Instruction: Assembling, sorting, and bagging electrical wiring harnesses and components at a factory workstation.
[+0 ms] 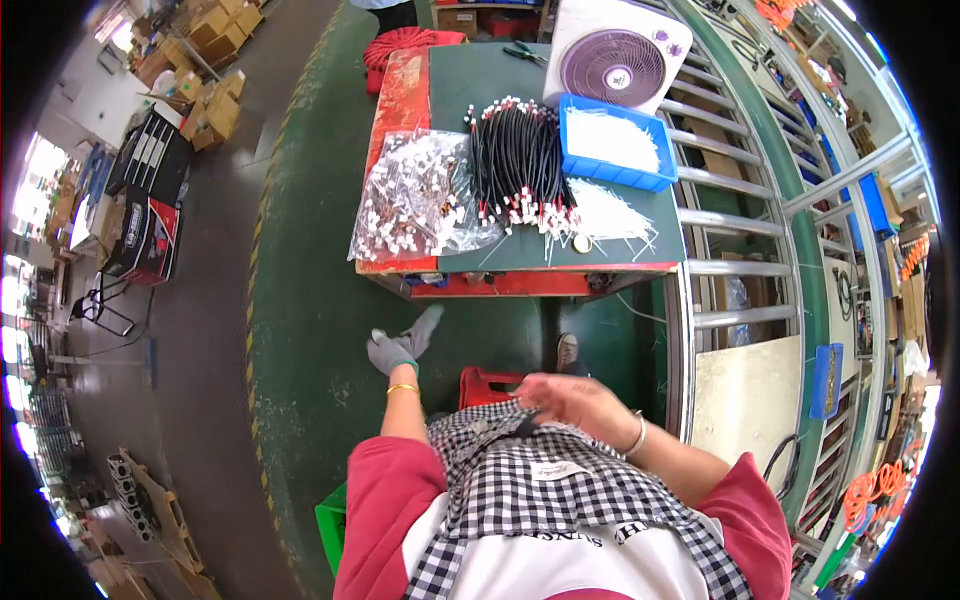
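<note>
Outside the workbench (455,70), on the far left, stacks of cardboard boxes (215,105) and black crates (150,150) stood on the grey floor (210,330).

The left hand (400,343) wore a grey glove (385,352) and hung over the green floor strip, below the near left corner of the workbench and well apart from it. Its fingers were loosely spread, one pointing up toward the bench; something small and pale showed at the fingertips, but I could not tell whether the hand gripped it.

On the bench top, a clear plastic bag of small white-and-brown parts (415,200) lay along the left edge, reaching nearly to the near left corner. Just beside it, in the middle, lay a bundle of black wires (518,165) with red and white ends. A loose pile of white cable ties (605,212) lay near the near right corner, touching the wires. Behind it a blue tray (575,160) held more white ties, and a white fan (615,60) leaned at the far right corner.

The right hand (580,405) was bare and blurred, held low against the checked apron (560,490), above a red stool (485,385). Its fingers curled narrowly, seemingly pinching a dark bit at the apron; what it was I could not tell.
</note>
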A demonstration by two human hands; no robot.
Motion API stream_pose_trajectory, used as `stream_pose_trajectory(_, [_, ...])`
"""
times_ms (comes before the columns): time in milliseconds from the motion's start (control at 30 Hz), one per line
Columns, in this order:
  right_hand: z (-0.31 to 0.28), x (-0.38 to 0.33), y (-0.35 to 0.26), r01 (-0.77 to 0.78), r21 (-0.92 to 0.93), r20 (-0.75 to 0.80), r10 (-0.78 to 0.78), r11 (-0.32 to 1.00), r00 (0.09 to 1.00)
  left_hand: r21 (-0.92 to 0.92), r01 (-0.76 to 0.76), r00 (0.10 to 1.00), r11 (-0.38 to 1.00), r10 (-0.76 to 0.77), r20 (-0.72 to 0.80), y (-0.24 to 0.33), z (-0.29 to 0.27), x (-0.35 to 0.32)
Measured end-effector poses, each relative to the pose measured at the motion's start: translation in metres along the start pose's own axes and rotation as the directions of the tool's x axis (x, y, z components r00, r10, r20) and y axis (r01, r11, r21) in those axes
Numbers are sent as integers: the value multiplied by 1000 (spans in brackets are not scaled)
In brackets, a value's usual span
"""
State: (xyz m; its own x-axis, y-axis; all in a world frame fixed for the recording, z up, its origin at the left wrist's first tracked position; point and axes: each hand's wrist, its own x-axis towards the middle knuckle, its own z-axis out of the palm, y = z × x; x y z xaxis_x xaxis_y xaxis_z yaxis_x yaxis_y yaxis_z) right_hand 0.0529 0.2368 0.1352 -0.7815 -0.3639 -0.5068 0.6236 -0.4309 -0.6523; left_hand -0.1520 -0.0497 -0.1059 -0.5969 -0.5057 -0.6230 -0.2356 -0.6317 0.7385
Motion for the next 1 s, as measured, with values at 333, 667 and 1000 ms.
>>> stream_pose_trajectory(333, [-51,130,-46,493,-736,121,-627,464,770,118,117,489,986,-160,857,64,115,-200])
stream_pose_trajectory(667, [-40,157,-92,492,-261,-426,-557,830,713,146,401,336,905,-293,895,37,158,-245])
stream_pose_trajectory(1000, [-78,207,-108,283,-509,-575,-566,813,591,-41,36,193,999,33,981,25,164,-232])
